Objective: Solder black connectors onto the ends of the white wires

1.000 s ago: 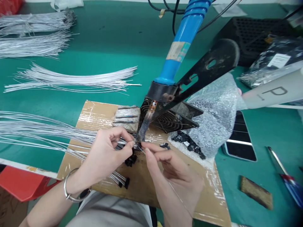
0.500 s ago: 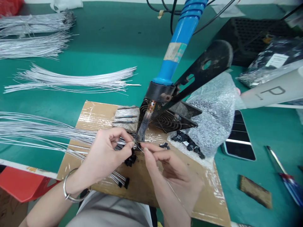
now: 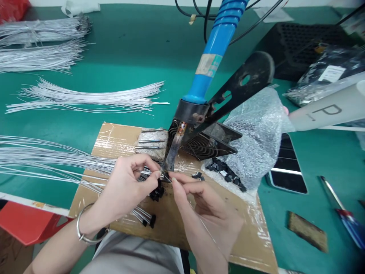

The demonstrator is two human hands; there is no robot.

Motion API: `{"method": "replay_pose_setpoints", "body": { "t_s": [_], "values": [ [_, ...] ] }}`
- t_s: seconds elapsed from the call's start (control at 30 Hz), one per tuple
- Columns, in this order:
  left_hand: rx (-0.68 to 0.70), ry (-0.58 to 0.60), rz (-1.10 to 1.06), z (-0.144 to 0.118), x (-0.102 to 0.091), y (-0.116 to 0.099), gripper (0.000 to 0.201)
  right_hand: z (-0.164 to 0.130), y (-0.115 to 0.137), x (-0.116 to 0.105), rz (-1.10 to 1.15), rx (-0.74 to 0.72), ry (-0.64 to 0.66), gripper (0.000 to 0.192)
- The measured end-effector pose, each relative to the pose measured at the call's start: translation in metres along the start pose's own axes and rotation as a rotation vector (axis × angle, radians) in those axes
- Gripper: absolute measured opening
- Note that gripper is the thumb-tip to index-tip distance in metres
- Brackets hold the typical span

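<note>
At the tip of a mounted soldering iron (image 3: 203, 76), both of my hands meet. My left hand (image 3: 128, 186) is closed in a pinch beside the tip; the small piece between its thumb and index finger is mostly hidden. My right hand (image 3: 209, 213) pinches a thin solder wire (image 3: 208, 230), which runs back across the palm and has its end close to the tip. White wires (image 3: 71, 158) stretch left from beneath my left hand. Black connectors (image 3: 155, 194) on wire ends lie just below the fingertips, on the cardboard (image 3: 114, 133).
A black bracket (image 3: 245, 76) holds the iron over a black fan (image 3: 199, 146). Loose black connectors (image 3: 225, 173) lie by bubble wrap (image 3: 256, 133). A phone (image 3: 288, 167), a brown block (image 3: 308, 231) and a pen-like tool (image 3: 339, 205) are at right. Another wire bundle (image 3: 91, 95) lies behind.
Both hands keep nearly the same pose at the iron tip. The right hand has shifted very slightly left; the view itself has moved a little.
</note>
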State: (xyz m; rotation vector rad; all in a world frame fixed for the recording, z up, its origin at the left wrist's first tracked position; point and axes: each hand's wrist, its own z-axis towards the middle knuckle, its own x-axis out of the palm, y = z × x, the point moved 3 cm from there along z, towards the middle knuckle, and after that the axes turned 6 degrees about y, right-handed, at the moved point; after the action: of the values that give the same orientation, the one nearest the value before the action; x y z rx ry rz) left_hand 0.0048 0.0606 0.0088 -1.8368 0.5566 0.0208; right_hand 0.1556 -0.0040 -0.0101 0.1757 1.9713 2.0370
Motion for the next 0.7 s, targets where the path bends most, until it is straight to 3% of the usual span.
{"method": "replay_pose_setpoints", "body": {
  "t_s": [0.3, 0.7],
  "values": [
    [0.016, -0.003, 0.044, -0.0017, -0.0013, -0.0005, 0.012, 0.0003, 0.0007, 0.0011, 0.007, 0.025, 0.012, 0.022],
    [0.032, -0.024, 0.028, -0.0028, -0.0003, -0.0021, 0.01, -0.0001, -0.0017, 0.0005, -0.019, -0.05, -0.002, 0.02]
  ]
}}
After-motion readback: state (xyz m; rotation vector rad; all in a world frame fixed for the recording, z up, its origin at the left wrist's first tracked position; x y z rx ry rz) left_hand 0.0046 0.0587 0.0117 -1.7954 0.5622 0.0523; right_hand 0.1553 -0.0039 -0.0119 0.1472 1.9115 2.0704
